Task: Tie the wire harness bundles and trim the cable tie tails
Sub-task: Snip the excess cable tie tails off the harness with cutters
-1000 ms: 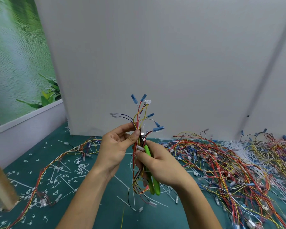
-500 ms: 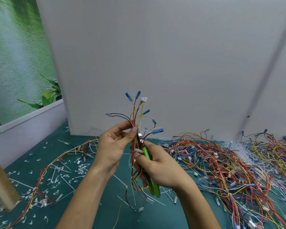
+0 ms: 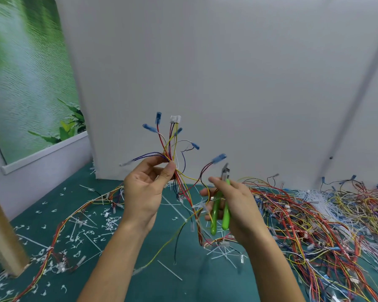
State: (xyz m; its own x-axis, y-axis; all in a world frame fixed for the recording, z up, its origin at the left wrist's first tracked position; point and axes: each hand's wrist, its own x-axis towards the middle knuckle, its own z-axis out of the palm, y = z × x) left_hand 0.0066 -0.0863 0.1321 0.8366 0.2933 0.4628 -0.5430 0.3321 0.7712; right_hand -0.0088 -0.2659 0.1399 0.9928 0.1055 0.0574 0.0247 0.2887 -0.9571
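Harness change: the wire harness [image 3: 172, 153] now stands alone in the left hand [image 3: 143, 192], raised over the green mat [image 3: 183, 280]. Half a second ago the tool's nose was against it, beside the thumb.
Cutter change: the green-handled cutters [image 3: 215, 214] are now off to the right, well clear of the wires.
Meaning: the tail on this tie is probably cut, so the bundle looks ready for checking or setting aside. The tie itself is too small to make out.
Left hand pose: palm toward the camera, thumb and fingers pinching the bundle where the wires fan upward.
Right hand pose: the right hand [image 3: 238, 205] is wrapped round the handles, nose pointing up, handles slightly apart.
Far right: the loose harness pile [image 3: 314, 219] lies on the mat.
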